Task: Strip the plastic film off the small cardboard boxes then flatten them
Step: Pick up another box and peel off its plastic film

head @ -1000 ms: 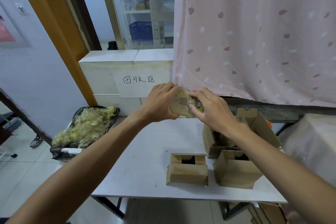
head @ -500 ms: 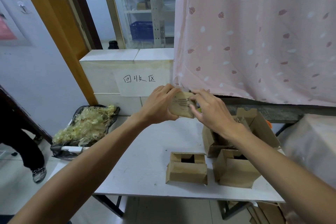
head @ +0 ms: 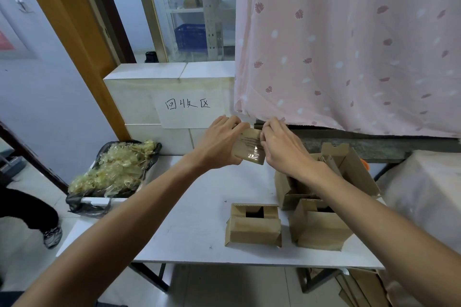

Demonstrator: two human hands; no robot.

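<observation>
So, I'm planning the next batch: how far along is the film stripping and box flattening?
Done: a heap of stripped film fills the black-bagged bin left of the white table. In hand: the left hand grips a small film-wrapped box while the right hand pinches at its upper edge. Left: that box, plus three unflattened ones on the table: middle box, front-right box, rear box.

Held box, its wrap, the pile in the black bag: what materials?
Held box: brown cardboard, matte, same tan as the open boxes on the table.
Wrap: thin clear plastic film, glossy; glare and wrinkles show at the lower corner.
Pile: likely stripped film of the same kind, yellowish, translucent, crumpled.
Black bag: thin shiny plastic, it seems.
</observation>
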